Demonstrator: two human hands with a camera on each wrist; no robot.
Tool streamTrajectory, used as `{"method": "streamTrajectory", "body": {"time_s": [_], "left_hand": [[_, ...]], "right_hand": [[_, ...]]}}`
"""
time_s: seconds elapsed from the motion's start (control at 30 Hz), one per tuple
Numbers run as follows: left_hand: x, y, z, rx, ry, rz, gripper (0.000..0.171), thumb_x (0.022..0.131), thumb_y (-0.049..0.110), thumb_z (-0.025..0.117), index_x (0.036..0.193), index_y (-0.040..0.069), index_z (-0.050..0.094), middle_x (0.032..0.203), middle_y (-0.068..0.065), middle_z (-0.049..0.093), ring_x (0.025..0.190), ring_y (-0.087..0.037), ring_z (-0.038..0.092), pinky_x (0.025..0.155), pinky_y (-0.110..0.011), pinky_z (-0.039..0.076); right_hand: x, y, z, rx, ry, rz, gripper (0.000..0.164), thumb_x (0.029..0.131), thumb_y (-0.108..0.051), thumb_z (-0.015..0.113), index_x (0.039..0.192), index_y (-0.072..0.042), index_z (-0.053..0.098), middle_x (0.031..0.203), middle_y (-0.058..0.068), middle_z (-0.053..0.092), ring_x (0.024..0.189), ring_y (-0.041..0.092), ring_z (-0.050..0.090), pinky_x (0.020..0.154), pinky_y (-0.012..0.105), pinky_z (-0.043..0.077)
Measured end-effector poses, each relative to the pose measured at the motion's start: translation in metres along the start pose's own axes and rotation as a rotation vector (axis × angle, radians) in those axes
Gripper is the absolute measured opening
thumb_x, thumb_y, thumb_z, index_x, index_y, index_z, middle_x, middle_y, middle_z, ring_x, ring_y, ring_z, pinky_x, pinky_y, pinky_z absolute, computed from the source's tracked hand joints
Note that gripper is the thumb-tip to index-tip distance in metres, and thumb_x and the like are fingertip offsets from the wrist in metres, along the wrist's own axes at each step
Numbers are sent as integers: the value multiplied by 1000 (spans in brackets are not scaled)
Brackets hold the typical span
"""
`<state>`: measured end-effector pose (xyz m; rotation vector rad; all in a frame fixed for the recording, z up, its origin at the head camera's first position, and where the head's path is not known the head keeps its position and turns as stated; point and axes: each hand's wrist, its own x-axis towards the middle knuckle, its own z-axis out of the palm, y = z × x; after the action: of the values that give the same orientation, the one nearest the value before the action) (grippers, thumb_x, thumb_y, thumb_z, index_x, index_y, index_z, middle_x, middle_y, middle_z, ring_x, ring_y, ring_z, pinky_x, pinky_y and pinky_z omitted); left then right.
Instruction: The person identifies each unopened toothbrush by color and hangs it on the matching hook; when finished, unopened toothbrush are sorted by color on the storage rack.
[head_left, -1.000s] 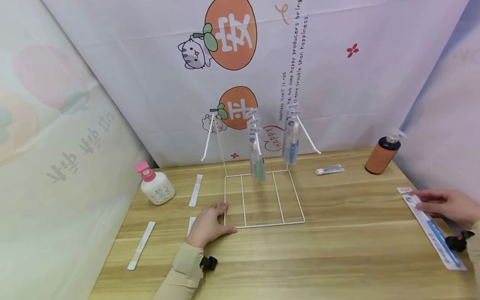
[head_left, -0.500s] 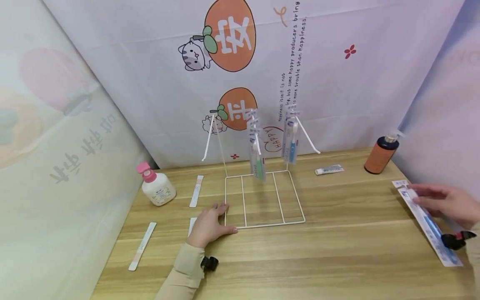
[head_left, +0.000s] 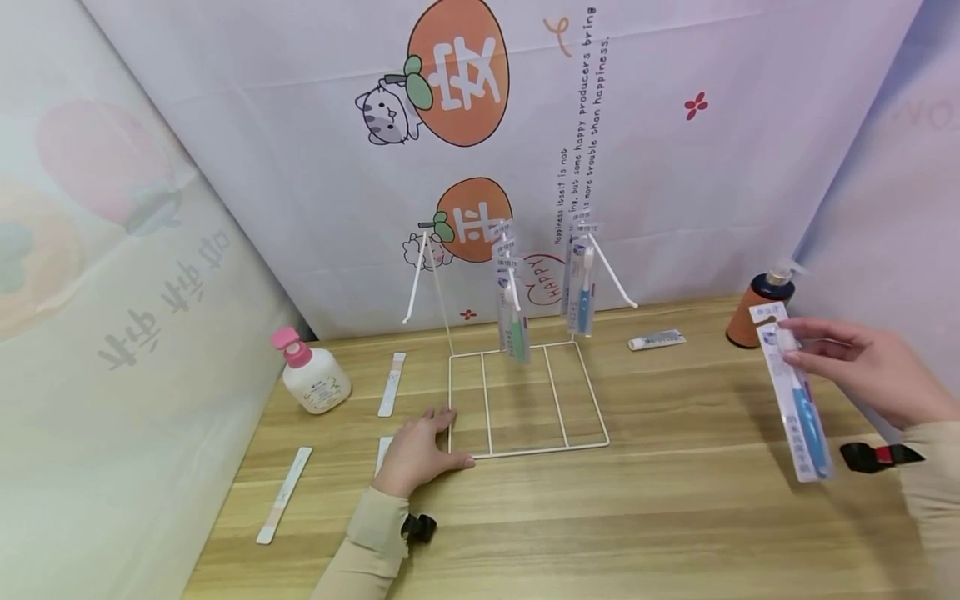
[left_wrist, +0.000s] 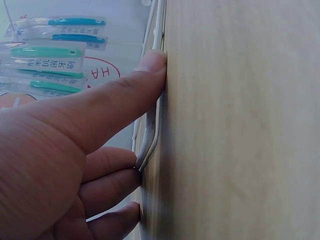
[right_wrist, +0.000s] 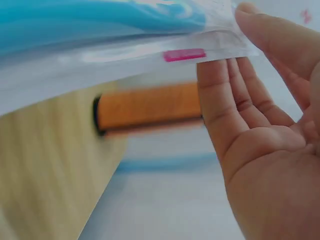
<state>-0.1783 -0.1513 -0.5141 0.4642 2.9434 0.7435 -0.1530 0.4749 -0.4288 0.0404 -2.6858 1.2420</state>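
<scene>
My left hand (head_left: 420, 454) holds the near left corner of a white wire display rack (head_left: 543, 451), thumb along the front bar and fingers at the side bar. Packaged toothbrushes hang on two of its hooks: green ones (head_left: 516, 321) in the middle, blue ones (head_left: 582, 287) at the right. The left hook (head_left: 415, 279) is bare. Off to the right, my right hand (head_left: 862, 362) pinches another packaged blue toothbrush (head_left: 804, 417) near its top, held above the table and tilted. In the right wrist view its clear pack (right_wrist: 125, 55) lies between thumb and fingertips.
A white pump bottle (head_left: 317, 379) with a pink top stands at the left, near several slim white packets (head_left: 285, 496). A small tube (head_left: 657, 340) lies behind the rack's right side. An orange pump bottle (head_left: 742, 321) stands behind my right hand. A printed cloth (head_left: 637, 150) hangs behind.
My right hand has lifted the packaged toothbrush off the table at the right edge and carried it leftward and up. The left hand stays at the rack's corner.
</scene>
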Motion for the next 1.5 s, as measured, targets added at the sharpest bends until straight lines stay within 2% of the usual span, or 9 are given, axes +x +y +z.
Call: {"method": "streamTrajectory", "body": {"time_s": [0.13,0.3,0.43,0.57,0.7,0.83,0.97,1.4,1.5], "left_hand": [[0,-1,0,3,0,1,90,79,56,94,150,8,65,156,-23,56,139,-58,51,110,-64,47],[-1,0,-1,2,8,2,90,78,56,94,149,8,66,155,-22,57,139,-58,52,110,-64,47],[-1,-1,-1,0,8,-2,91,78,56,94,150,8,66,155,-22,57,139,-59,51,110,-64,47],[-1,-1,-1,-2,0,-9,91,79,56,94,151,9,65,156,-22,56,140,-59,50,110,-64,47],[-2,0,-1,-8,-4,-8,90,79,55,94,151,8,65,157,-21,55,141,-59,49,111,-65,46],[-2,1,-2,-10,-5,-5,89,80,53,94,151,8,64,157,-20,56,142,-59,48,112,-66,45],[-2,2,-2,-6,-5,-1,89,80,52,95,150,7,65,156,-20,57,141,-59,49,112,-66,45],[-2,3,-2,-6,6,-1,90,78,52,96,151,7,65,156,-21,57,140,-61,49,110,-66,46],[-2,3,-2,-5,2,-6,90,79,52,95,151,8,64,156,-21,57,140,-61,49,110,-66,45]], "right_hand": [[-2,-35,6,79,34,-28,51,101,-16,79,149,-8,64,109,-26,72,93,-5,69,71,13,54],[-6,-73,15,167,39,-69,49,98,-7,81,145,-8,67,112,-19,77,97,-4,72,75,13,55],[-10,-99,24,199,51,-188,49,92,6,82,140,-2,70,111,-8,78,95,1,75,74,15,58],[-14,-127,37,252,19,-306,51,89,17,79,137,5,69,117,2,75,97,7,76,75,20,61],[-17,-153,52,408,-43,-403,52,85,28,74,133,10,68,118,10,72,95,13,77,74,23,62],[-18,-172,69,642,-108,-529,54,79,38,68,129,19,64,122,18,69,96,21,77,76,27,63],[-15,-182,83,746,-147,-601,55,78,41,65,130,23,61,128,22,66,100,25,77,80,30,64],[1,-181,113,657,-76,-565,52,82,34,70,131,16,65,126,17,67,102,20,77,86,30,63],[8,-181,122,644,-43,-551,51,83,32,72,130,14,65,119,14,71,100,18,76,85,29,63]]}}
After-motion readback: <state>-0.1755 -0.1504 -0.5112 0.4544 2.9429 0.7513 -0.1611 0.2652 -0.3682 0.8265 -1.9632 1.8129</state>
